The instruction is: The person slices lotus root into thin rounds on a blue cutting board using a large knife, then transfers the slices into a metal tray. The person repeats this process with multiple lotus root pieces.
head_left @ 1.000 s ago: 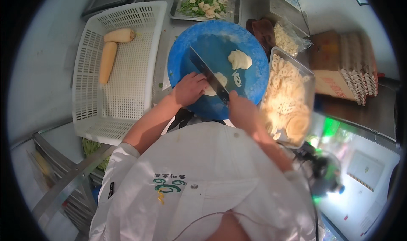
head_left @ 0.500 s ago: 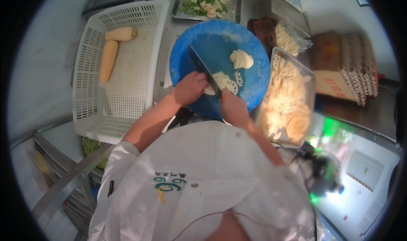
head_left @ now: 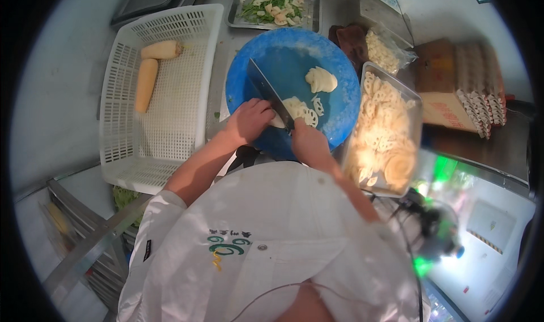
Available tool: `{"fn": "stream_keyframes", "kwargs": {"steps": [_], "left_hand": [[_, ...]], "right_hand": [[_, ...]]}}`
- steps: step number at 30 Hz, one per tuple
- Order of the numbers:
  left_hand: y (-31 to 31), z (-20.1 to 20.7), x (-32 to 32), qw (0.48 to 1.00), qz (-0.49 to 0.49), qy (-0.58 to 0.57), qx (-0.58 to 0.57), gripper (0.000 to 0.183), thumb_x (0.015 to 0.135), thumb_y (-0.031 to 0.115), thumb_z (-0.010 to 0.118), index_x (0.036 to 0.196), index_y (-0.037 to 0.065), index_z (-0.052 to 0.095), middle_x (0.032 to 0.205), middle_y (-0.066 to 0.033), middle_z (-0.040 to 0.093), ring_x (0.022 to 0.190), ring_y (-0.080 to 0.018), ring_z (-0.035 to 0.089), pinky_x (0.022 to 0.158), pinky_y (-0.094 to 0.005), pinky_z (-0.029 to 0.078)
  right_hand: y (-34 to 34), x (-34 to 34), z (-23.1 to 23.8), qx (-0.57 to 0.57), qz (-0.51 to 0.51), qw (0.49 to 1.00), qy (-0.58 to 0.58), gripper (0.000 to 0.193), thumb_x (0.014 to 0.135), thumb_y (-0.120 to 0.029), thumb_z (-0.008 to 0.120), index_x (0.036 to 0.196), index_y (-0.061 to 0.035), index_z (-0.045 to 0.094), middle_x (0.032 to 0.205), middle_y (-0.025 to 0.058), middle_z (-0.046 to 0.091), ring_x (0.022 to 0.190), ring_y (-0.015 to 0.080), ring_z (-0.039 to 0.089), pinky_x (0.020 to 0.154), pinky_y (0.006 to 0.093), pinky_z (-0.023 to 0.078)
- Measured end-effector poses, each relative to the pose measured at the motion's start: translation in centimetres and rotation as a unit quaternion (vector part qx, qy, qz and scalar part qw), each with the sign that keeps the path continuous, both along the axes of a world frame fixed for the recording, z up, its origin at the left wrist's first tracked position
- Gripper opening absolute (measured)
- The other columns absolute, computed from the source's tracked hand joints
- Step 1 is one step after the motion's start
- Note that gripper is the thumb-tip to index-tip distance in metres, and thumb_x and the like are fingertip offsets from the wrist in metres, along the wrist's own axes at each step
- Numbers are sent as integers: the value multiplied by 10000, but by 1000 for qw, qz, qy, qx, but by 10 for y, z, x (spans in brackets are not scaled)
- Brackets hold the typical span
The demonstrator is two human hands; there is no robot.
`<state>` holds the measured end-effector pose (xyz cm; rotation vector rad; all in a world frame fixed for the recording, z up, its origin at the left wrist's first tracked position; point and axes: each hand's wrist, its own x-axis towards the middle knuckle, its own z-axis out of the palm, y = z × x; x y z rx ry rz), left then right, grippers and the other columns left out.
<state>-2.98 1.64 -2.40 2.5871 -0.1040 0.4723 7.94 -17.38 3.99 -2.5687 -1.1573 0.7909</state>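
Note:
On a round blue chopping board [head_left: 286,55] my right hand [head_left: 310,144] is closed round the handle of a cleaver [head_left: 268,91], whose wide blade slants up and to the left. Left of the blade, my left hand [head_left: 251,119] presses with bent fingers on a pale piece of lotus root [head_left: 277,121], mostly covered by the hand and blade. Thin lotus root slices [head_left: 306,115] with holes lie against the blade's right side. Another overlapping pile of pale slices [head_left: 321,80] sits farther back on the board.
At the left, a white plastic basket [head_left: 208,104] holds two peeled lotus root lengths [head_left: 147,84]. A metal tray [head_left: 418,135] full of slices stands right of the board. Behind are a tray of greens [head_left: 272,7], a clear bag [head_left: 382,51] and stacked cardboard [head_left: 453,109].
The whole view has shifted very slightly. Both hands, the cleaver and the slices keep nearly the same places on the board.

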Motion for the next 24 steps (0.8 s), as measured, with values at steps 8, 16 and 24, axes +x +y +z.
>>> {"fn": "stream_keyframes", "kwargs": {"steps": [8,16,24], "left_hand": [[-26,-11,30,996,44,-73,-10,270,758,66,713,1016,81,637,1113,-103,617,1062,-293,592,920,-380,513],[-28,-15,50,992,32,-114,-41,174,789,90,702,954,85,648,1051,-90,636,946,-297,606,832,-397,488],[-19,-24,57,991,-8,-117,-64,117,807,69,685,918,78,647,1027,-99,639,890,-294,598,792,-396,479]], "right_hand": [[-36,56,1,-9,-100,994,-36,217,958,-233,609,1066,-55,552,880,259,691,864,482,661,736,575,506],[-39,44,24,-28,-25,999,-2,175,992,-174,487,1059,-15,511,891,291,687,862,480,673,754,554,515],[-44,56,91,-79,30,996,-12,133,980,-179,521,1019,-52,526,780,241,665,761,486,640,655,551,477]]}}
